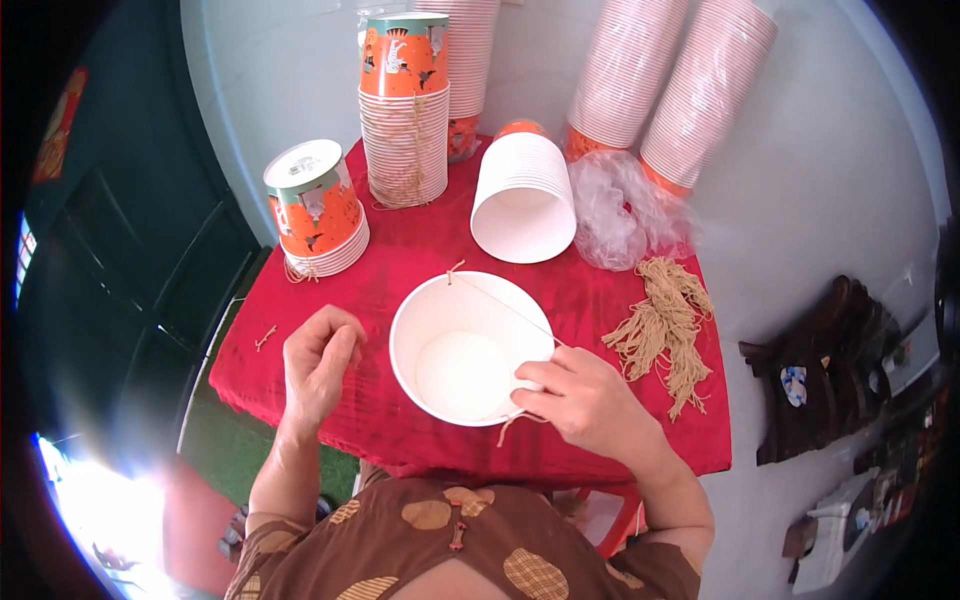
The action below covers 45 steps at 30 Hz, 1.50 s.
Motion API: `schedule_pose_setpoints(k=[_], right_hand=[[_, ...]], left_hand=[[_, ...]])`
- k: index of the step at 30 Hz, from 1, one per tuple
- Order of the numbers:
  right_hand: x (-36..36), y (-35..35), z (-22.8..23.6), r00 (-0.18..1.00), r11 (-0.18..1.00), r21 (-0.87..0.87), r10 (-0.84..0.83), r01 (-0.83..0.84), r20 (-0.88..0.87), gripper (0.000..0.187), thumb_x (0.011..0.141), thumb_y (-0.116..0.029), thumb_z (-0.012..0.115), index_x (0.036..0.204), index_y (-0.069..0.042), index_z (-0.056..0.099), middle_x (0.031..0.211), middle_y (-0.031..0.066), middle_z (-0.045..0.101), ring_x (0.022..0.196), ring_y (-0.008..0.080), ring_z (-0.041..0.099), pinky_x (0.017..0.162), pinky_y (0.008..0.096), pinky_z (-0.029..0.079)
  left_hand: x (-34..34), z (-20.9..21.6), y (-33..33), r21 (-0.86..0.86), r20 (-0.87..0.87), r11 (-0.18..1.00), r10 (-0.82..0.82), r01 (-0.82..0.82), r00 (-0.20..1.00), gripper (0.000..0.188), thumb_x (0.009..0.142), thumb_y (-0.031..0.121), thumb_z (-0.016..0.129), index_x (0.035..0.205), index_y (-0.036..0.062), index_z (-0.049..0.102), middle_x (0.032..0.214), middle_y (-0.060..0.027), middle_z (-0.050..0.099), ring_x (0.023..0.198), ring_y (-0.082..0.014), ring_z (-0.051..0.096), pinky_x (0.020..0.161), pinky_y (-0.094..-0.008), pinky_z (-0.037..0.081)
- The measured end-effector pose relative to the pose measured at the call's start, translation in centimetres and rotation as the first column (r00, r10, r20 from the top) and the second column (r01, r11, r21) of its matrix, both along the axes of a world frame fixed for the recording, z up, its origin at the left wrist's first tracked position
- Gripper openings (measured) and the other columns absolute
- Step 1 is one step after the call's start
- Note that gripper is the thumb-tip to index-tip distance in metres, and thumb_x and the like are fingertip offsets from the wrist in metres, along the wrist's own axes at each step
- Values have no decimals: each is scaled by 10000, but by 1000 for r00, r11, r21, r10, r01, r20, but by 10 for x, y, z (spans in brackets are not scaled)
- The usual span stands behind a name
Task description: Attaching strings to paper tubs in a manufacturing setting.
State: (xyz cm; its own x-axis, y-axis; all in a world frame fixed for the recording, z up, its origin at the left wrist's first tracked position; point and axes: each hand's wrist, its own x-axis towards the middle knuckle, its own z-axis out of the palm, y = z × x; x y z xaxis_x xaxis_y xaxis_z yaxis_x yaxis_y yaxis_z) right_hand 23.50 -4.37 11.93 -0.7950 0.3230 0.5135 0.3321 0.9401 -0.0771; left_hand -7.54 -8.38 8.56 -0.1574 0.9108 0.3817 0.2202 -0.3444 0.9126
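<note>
A white paper bucket (465,375) stands with its open mouth up, near the table's front edge. Tan twine (505,305) comes through its far rim, with a short end sticking up, and runs across the mouth to my right hand. My right hand (585,400) is closed on the bucket's right rim, thumb and fingers pinching the wall. Another twine end (515,425) hangs outside the rim below these fingers. Left of the bucket, apart from it, my left hand (322,362) hovers with curled fingers and nothing visible in it.
On the red-covered table (400,250), a bundle of cut twine (665,330) lies right. Behind are a tipped bucket stack (525,200), a crumpled plastic bag (620,215), an upside-down short stack (318,215), a tall stack (405,120) and wrapped stacks (705,90). A twine scrap (266,338) lies left.
</note>
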Motion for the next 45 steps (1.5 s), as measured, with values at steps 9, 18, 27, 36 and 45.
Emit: schedule_pose_setpoints(k=[9, 18, 27, 36, 45], right_hand=[[20, 11, 2, 994, 997, 34, -69, 72, -79, 197, 735, 9, 635, 921, -38, 680, 1101, 118, 614, 755, 224, 554, 676, 325, 485], [5, 18, 11, 944, 987, 117, -66, 109, -324, 258, 689, 66, 645, 930, -16, 682, 1189, 163, 581, 899, 278, 608, 758, 352, 522], [6, 6, 13, 952, 839, -527, -38, -135, -304, 356, 632, 160, 439, 870, 23, 665, 1144, 177, 630, 971, 271, 631, 787, 329, 517], [-34, 0, 9, 954, 864, -502, -180, 37, -240, 268, 823, 67, 536, 1065, 22, 641, 1192, 183, 614, 940, 295, 622, 797, 360, 500], [-77, 22, 8, 995, 669, -740, -8, -69, -100, 359, 897, -62, 556, 1234, 59, 532, 1081, 210, 648, 874, 245, 661, 753, 325, 508]], left_hand=[[9, 21, 25, 135, -549, 875, -325, 465, 770, 555, 663, -121, 576, 1189, 55, 618, 1388, -162, 492, 1152, -303, 531, 928, -383, 474], [44, 23, 4, 293, -809, 862, -7, 413, 588, 205, 684, 60, 748, 858, 67, 641, 782, -37, 606, 678, -229, 570, 603, -349, 505], [92, 15, -22, 288, -817, 872, 8, 397, 576, 315, 715, 79, 756, 1000, 9, 642, 845, -95, 636, 639, -215, 633, 506, -316, 514], [39, 30, -24, 364, -451, 931, 208, -34, 868, 193, 789, -67, 605, 973, -16, 637, 922, -163, 654, 804, -296, 665, 684, -342, 538], [16, 7, 4, -291, -181, 948, -183, 126, 966, 209, 916, 173, 631, 922, -34, 656, 692, -50, 622, 632, -84, 551, 566, -270, 458]])
